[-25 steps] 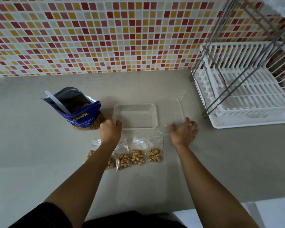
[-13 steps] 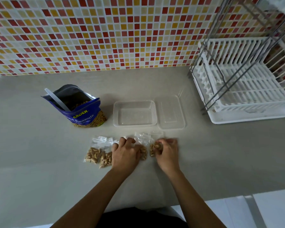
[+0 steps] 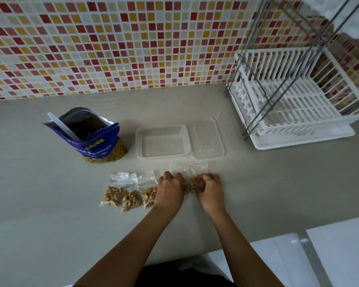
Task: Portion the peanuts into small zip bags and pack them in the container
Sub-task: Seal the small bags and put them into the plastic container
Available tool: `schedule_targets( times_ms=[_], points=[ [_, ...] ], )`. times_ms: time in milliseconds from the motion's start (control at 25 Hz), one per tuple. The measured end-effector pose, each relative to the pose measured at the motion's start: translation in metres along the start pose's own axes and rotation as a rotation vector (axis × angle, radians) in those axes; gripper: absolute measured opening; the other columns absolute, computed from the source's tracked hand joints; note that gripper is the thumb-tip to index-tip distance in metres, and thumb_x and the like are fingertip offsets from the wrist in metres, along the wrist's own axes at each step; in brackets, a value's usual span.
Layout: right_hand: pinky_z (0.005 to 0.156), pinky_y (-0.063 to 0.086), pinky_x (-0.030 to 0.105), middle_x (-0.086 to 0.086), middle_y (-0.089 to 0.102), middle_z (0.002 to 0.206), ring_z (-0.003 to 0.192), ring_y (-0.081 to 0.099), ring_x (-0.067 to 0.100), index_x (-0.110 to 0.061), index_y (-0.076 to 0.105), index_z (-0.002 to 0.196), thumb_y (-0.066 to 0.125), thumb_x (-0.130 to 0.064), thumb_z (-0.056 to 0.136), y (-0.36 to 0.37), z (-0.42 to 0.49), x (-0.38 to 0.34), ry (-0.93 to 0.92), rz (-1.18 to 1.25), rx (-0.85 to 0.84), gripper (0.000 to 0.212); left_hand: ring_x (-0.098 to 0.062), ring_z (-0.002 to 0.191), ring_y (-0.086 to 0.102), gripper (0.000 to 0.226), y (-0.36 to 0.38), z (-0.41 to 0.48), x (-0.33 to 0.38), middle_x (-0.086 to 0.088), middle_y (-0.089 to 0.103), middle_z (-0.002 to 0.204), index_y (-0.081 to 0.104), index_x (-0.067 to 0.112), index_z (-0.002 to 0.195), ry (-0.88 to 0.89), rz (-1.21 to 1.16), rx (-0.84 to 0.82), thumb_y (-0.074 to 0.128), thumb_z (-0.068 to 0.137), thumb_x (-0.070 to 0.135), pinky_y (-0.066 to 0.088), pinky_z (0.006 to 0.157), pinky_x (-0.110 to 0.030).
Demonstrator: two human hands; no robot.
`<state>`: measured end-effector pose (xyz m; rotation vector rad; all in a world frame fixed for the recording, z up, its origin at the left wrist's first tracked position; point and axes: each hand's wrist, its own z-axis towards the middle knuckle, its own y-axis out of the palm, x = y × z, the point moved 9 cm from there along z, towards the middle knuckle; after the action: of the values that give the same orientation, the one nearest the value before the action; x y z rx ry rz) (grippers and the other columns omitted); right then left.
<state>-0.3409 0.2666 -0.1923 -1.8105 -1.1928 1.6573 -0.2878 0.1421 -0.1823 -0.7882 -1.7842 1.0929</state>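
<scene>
Several small zip bags of peanuts lie in a row on the grey counter. Three of them (image 3: 129,191) lie free to the left of my hands. My left hand (image 3: 168,189) is closed over a zip bag (image 3: 182,183) in the middle. My right hand (image 3: 209,189) grips the rightmost zip bag (image 3: 197,181). Behind the row stands the clear plastic container (image 3: 162,141), with nothing in it. Its lid (image 3: 207,139) lies beside it on the right. The open blue peanut bag (image 3: 91,137) stands at the left with a white spoon (image 3: 62,126) in it.
A white dish rack (image 3: 294,106) with a metal frame stands at the back right. A mosaic-tiled wall (image 3: 112,42) runs behind the counter. The counter's front edge is near my body, with a white floor surface (image 3: 319,255) at the lower right.
Both hands came back from beside the container to the row of zip bags. They have closed on the two rightmost bags.
</scene>
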Motion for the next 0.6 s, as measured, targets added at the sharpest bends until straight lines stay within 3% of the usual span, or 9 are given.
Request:
schedule_targets(
  times_ms=[120, 240, 440, 600],
  points=[
    [0.096, 0.038, 0.024, 0.014, 0.057, 0.117, 0.107, 0.056, 0.028, -0.010, 0.067, 0.105, 0.065, -0.006, 0.077, 0.001, -0.004, 0.002, 0.005, 0.023, 0.005, 0.028, -0.036, 0.103, 0.054, 0.036, 0.002, 0.001, -0.006, -0.019, 0.044, 0.121, 0.052, 0.008, 0.122, -0.078, -0.151, -0.012, 0.051, 0.086, 0.007, 0.045, 0.092, -0.035],
    [0.099, 0.038, 0.027, 0.014, 0.056, 0.117, 0.108, 0.055, 0.028, -0.009, 0.067, 0.106, 0.066, -0.006, 0.078, 0.001, -0.004, 0.002, 0.007, 0.039, 0.018, 0.028, -0.033, 0.104, 0.054, 0.035, 0.005, 0.002, -0.009, -0.019, 0.052, 0.117, 0.057, 0.010, 0.118, -0.110, -0.292, -0.019, 0.059, 0.083, 0.014, 0.045, 0.090, -0.033],
    [0.091, 0.038, 0.019, 0.009, 0.053, 0.117, 0.104, 0.057, 0.023, -0.010, 0.063, 0.113, 0.065, -0.008, 0.082, -0.004, -0.021, 0.000, -0.007, 0.153, 0.045, 0.031, -0.029, 0.089, 0.062, 0.028, -0.005, -0.012, -0.004, -0.014, 0.063, 0.102, 0.063, 0.010, 0.107, -0.039, -0.414, 0.089, 0.063, 0.079, 0.011, 0.050, 0.081, -0.032],
    [0.098, 0.047, 0.032, -0.001, 0.049, 0.111, 0.104, 0.061, 0.025, -0.008, 0.061, 0.117, 0.058, 0.010, 0.079, -0.019, -0.029, -0.014, -0.100, 0.313, 0.125, 0.042, -0.016, 0.087, 0.065, 0.026, -0.033, -0.026, -0.005, -0.004, 0.065, 0.103, 0.062, 0.014, 0.107, 0.030, -0.599, 0.176, 0.064, 0.082, 0.008, 0.053, 0.079, -0.025]
  ],
)
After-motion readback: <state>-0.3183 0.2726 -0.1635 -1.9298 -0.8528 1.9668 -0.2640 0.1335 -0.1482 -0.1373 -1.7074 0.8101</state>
